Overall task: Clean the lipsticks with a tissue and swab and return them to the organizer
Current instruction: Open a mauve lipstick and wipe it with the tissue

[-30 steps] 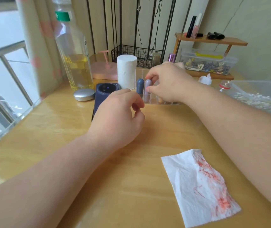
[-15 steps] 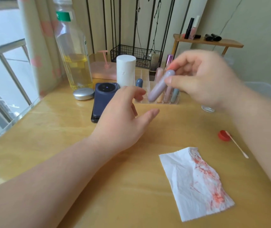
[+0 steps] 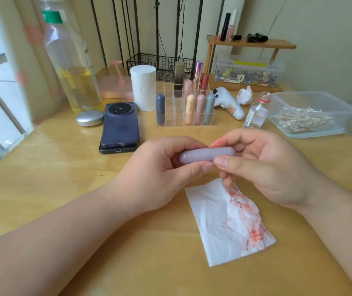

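Observation:
A lilac lipstick (image 3: 205,155) lies level between my two hands above the table. My left hand (image 3: 155,174) grips its left end with curled fingers. My right hand (image 3: 262,165) pinches its right end between thumb and fingers. Under my right hand lies a white tissue (image 3: 226,227) smeared with red. Behind stands the clear organizer (image 3: 170,103) holding a blue-grey lipstick (image 3: 160,108), a peach one (image 3: 190,108), a pink one (image 3: 199,107), a grey one (image 3: 209,106) and more at the back. A clear box of swabs (image 3: 311,114) sits at the right.
Two stacked phones (image 3: 120,127) lie left of the organizer, with a silver lid (image 3: 90,118) and a tall oil bottle (image 3: 72,67) further left. A white roll (image 3: 143,89), a small glass bottle (image 3: 256,113), a white tube (image 3: 228,102) and a wooden shelf (image 3: 249,42) stand behind.
My right hand lifted the lilac lipstick out of the organizer and brought it toward me. My left hand came up and took hold of its other end.

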`<action>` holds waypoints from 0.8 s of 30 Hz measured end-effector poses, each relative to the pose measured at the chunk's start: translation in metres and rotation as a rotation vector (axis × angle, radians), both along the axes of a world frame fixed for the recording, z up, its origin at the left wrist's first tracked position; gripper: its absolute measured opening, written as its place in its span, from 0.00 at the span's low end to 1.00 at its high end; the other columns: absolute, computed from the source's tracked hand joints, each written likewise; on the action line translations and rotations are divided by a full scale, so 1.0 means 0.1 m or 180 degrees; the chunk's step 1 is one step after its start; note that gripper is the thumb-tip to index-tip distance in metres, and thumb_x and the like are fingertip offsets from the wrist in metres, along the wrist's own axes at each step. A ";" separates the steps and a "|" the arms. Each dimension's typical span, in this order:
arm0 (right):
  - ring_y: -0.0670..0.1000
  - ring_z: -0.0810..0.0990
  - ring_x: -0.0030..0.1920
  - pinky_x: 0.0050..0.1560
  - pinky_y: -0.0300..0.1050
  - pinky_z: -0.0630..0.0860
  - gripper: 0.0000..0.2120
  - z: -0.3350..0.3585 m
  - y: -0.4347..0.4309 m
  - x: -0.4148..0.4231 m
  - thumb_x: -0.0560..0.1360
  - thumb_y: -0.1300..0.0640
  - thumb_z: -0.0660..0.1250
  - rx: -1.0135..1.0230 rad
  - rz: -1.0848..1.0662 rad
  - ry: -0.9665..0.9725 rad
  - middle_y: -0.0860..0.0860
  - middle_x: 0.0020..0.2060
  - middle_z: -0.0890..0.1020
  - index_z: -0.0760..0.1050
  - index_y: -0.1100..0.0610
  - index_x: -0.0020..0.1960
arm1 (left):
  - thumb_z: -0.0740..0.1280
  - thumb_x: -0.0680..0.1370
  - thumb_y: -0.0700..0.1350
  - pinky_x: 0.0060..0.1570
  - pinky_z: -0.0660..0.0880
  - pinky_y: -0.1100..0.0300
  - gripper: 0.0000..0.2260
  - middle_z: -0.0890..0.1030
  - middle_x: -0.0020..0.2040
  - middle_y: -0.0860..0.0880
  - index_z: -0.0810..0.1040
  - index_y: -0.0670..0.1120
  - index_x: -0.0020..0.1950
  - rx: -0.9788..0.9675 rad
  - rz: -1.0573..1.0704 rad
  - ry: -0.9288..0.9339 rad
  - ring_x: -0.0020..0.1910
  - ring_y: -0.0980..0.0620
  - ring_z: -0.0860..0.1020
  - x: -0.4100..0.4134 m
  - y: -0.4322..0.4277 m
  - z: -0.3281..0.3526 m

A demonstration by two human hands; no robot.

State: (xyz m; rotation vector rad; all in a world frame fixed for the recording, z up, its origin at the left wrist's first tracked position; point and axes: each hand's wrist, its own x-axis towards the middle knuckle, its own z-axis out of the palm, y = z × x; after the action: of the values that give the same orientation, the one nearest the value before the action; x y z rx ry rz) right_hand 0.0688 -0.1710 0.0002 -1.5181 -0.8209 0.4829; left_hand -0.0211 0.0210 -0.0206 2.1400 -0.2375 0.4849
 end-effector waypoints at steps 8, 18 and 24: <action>0.55 0.76 0.29 0.31 0.47 0.77 0.10 -0.04 -0.05 0.02 0.71 0.59 0.71 -0.0217 -0.0229 -0.0212 0.62 0.35 0.82 0.81 0.64 0.49 | 0.69 0.78 0.55 0.41 0.67 0.71 0.09 0.76 0.41 0.55 0.85 0.55 0.53 0.0488 -0.0023 0.0139 0.40 0.57 0.76 0.06 -0.03 -0.01; 0.54 0.77 0.28 0.28 0.42 0.76 0.04 0.18 -0.31 0.17 0.68 0.63 0.75 0.0254 -0.0551 -0.0211 0.62 0.35 0.83 0.83 0.62 0.43 | 0.66 0.77 0.63 0.40 0.68 0.58 0.15 0.76 0.35 0.49 0.83 0.53 0.43 -0.0430 -0.0239 0.0751 0.35 0.49 0.72 0.06 0.16 0.00; 0.55 0.82 0.40 0.41 0.44 0.75 0.15 -0.02 -0.26 0.22 0.60 0.59 0.80 0.0936 -0.0175 0.0574 0.60 0.39 0.84 0.77 0.59 0.43 | 0.61 0.82 0.51 0.46 0.75 0.55 0.11 0.86 0.51 0.47 0.71 0.43 0.54 -0.1244 -0.0654 0.0669 0.52 0.48 0.82 0.08 0.13 0.01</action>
State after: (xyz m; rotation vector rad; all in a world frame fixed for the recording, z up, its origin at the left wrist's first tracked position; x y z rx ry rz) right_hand 0.0910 -0.1974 -0.0020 -1.2040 -0.6752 0.4307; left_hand -0.0127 0.0342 -0.0201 1.7451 -0.2204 0.1670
